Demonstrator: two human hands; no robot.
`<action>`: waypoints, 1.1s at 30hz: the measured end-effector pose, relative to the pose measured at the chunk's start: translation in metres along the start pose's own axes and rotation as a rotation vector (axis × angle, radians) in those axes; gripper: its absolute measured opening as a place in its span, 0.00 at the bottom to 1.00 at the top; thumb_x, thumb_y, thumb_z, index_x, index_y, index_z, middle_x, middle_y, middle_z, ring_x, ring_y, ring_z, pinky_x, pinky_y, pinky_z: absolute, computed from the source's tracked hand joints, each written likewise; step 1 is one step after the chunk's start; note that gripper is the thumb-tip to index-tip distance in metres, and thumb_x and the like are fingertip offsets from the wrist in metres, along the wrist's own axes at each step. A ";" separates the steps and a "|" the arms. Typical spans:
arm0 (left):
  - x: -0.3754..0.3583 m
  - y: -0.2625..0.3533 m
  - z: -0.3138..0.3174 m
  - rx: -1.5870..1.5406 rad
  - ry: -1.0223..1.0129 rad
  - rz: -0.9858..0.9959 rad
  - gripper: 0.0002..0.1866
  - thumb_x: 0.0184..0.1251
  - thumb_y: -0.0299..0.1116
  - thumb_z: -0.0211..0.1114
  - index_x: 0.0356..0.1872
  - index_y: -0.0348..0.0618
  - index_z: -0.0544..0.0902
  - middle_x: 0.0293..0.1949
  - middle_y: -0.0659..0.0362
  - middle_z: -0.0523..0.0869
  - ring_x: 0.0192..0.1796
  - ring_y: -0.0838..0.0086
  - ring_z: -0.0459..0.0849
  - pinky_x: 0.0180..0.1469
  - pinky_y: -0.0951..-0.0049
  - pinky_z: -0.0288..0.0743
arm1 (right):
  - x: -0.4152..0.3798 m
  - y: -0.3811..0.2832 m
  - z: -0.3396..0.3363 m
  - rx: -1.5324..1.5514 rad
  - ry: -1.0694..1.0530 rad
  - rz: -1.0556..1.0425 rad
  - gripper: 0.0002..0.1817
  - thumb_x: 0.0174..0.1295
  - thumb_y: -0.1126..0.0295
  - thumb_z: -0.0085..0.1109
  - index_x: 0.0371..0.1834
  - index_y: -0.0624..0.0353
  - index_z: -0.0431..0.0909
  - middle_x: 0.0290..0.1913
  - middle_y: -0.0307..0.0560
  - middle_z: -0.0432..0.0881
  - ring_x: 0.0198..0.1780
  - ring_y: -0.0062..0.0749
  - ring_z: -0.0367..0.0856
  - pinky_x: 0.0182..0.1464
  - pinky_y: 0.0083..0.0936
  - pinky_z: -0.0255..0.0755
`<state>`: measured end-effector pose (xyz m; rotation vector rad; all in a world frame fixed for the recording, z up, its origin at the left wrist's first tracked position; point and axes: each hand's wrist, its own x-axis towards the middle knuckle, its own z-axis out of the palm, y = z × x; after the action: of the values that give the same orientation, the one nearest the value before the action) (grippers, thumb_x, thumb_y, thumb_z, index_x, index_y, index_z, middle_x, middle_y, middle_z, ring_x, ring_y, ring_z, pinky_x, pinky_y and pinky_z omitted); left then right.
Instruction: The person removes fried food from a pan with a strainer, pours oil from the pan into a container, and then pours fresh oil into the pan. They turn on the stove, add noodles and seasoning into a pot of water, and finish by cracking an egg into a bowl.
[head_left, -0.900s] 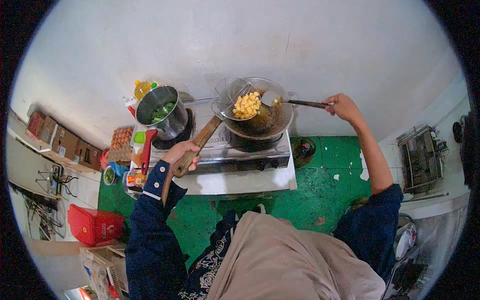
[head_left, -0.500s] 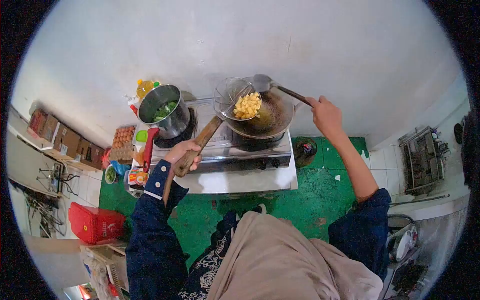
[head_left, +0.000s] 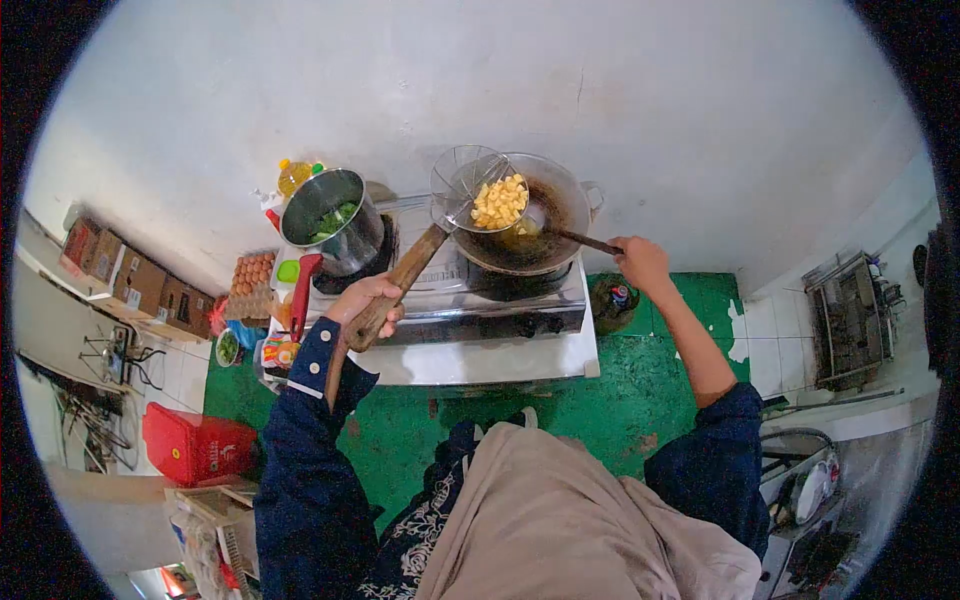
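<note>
Whitewashed wall (head_left: pixel 480 90) and green floor (head_left: pixel 590 400) frame your silver two-burner stove (head_left: pixel 490 326), set on a white bench (head_left: pixel 470 372). Your left hand (head_left: pixel 368 305), fingers wrapped round the thick wooden handle, holds a round wire strainer (head_left: pixel 462 180) over the left part of a wide, browned metal wok (head_left: pixel 572 212); pale yellow cubes (head_left: pixel 500 203) sit heaped in its basket. Your right hand (head_left: pixel 643 262) has its fingers closed on the dark handle of a long spatula (head_left: pixel 588 241), its blade down inside the wok, where the contents are too small to tell. On the other burner, a tall silver pot (head_left: pixel 358 245) with a red handle contains green leaves (head_left: pixel 335 218). Left of it, brown eggs (head_left: pixel 255 268) fill a grey cardboard tray (head_left: pixel 248 306), near a clear bottle of yellow liquid (head_left: pixel 293 178).
</note>
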<state>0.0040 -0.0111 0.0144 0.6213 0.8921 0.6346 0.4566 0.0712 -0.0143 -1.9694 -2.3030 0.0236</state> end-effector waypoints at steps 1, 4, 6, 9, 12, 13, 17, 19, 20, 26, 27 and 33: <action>0.001 0.000 -0.001 -0.007 -0.006 0.006 0.21 0.60 0.30 0.56 0.56 0.49 0.67 0.23 0.61 0.70 0.20 0.76 0.73 0.14 0.75 0.76 | -0.001 -0.001 -0.002 0.032 -0.021 0.002 0.17 0.54 0.67 0.57 0.49 0.41 0.79 0.37 0.50 0.81 0.39 0.48 0.81 0.41 0.43 0.75; 0.001 0.000 -0.001 -0.011 0.007 0.011 0.21 0.61 0.30 0.56 0.56 0.49 0.67 0.25 0.62 0.69 0.21 0.76 0.72 0.14 0.75 0.76 | -0.004 -0.005 -0.012 0.132 -0.096 0.034 0.17 0.52 0.66 0.58 0.47 0.40 0.80 0.38 0.50 0.83 0.40 0.48 0.81 0.43 0.43 0.75; 0.001 0.000 -0.002 -0.005 0.014 0.016 0.21 0.61 0.30 0.56 0.57 0.49 0.67 0.25 0.62 0.69 0.21 0.76 0.72 0.14 0.75 0.76 | -0.004 -0.003 -0.012 0.209 -0.117 0.031 0.16 0.52 0.65 0.58 0.46 0.41 0.82 0.37 0.50 0.83 0.40 0.48 0.81 0.44 0.41 0.75; 0.003 -0.001 -0.004 0.004 0.002 0.026 0.21 0.61 0.30 0.56 0.56 0.49 0.66 0.25 0.62 0.69 0.21 0.76 0.72 0.14 0.75 0.75 | -0.002 0.007 -0.007 0.321 -0.144 0.010 0.14 0.51 0.65 0.60 0.43 0.42 0.84 0.34 0.49 0.84 0.38 0.46 0.82 0.42 0.38 0.75; 0.003 -0.001 -0.004 0.004 0.002 0.023 0.20 0.61 0.30 0.56 0.56 0.49 0.66 0.24 0.62 0.69 0.21 0.76 0.73 0.13 0.75 0.75 | 0.002 0.017 -0.009 0.437 -0.230 0.037 0.14 0.50 0.66 0.61 0.41 0.45 0.84 0.30 0.48 0.84 0.33 0.40 0.82 0.40 0.34 0.74; 0.004 -0.002 -0.004 -0.006 0.012 0.026 0.20 0.61 0.30 0.56 0.56 0.49 0.66 0.23 0.62 0.69 0.21 0.76 0.73 0.13 0.75 0.75 | 0.004 0.025 -0.004 0.493 -0.237 0.033 0.14 0.49 0.66 0.62 0.41 0.47 0.84 0.28 0.48 0.83 0.31 0.37 0.81 0.39 0.33 0.73; 0.003 -0.002 0.001 0.003 0.049 0.040 0.21 0.60 0.30 0.56 0.55 0.48 0.66 0.22 0.61 0.69 0.21 0.76 0.73 0.13 0.75 0.74 | 0.006 0.041 -0.008 0.659 -0.269 0.077 0.15 0.48 0.69 0.63 0.41 0.51 0.84 0.24 0.45 0.82 0.26 0.29 0.78 0.35 0.28 0.72; 0.004 -0.001 -0.001 0.009 0.022 0.037 0.21 0.60 0.30 0.56 0.55 0.48 0.66 0.22 0.61 0.69 0.20 0.77 0.73 0.13 0.76 0.73 | 0.006 0.046 -0.023 0.614 -0.248 0.060 0.14 0.48 0.71 0.62 0.41 0.52 0.84 0.23 0.45 0.81 0.25 0.27 0.78 0.32 0.27 0.71; 0.005 -0.001 -0.002 0.013 0.008 0.035 0.21 0.60 0.30 0.56 0.55 0.48 0.66 0.22 0.61 0.70 0.20 0.77 0.73 0.13 0.76 0.73 | 0.006 0.049 -0.031 0.592 -0.237 0.051 0.14 0.48 0.71 0.62 0.40 0.53 0.85 0.22 0.44 0.81 0.25 0.26 0.78 0.31 0.26 0.71; 0.009 -0.003 -0.004 0.020 0.046 0.021 0.20 0.59 0.31 0.56 0.54 0.47 0.67 0.22 0.61 0.70 0.21 0.77 0.73 0.15 0.76 0.74 | 0.020 0.067 -0.087 0.531 -0.213 0.070 0.13 0.48 0.71 0.61 0.39 0.55 0.85 0.21 0.43 0.81 0.23 0.24 0.77 0.30 0.26 0.70; 0.010 -0.004 -0.005 0.031 0.046 0.007 0.20 0.59 0.31 0.56 0.54 0.47 0.67 0.22 0.61 0.69 0.21 0.77 0.73 0.15 0.76 0.75 | 0.027 0.072 -0.090 0.510 -0.205 0.072 0.13 0.48 0.70 0.61 0.38 0.54 0.85 0.20 0.42 0.81 0.23 0.25 0.78 0.31 0.26 0.71; 0.012 -0.004 0.002 0.065 0.048 -0.013 0.16 0.57 0.34 0.57 0.47 0.47 0.68 0.20 0.60 0.71 0.17 0.74 0.73 0.15 0.74 0.71 | 0.029 0.006 -0.107 0.185 0.045 -0.058 0.13 0.51 0.67 0.58 0.41 0.50 0.83 0.33 0.50 0.82 0.30 0.40 0.81 0.36 0.35 0.74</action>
<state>0.0124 -0.0053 0.0067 0.6609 0.9641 0.6131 0.4682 0.0941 0.0938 -1.7958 -2.2397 0.1790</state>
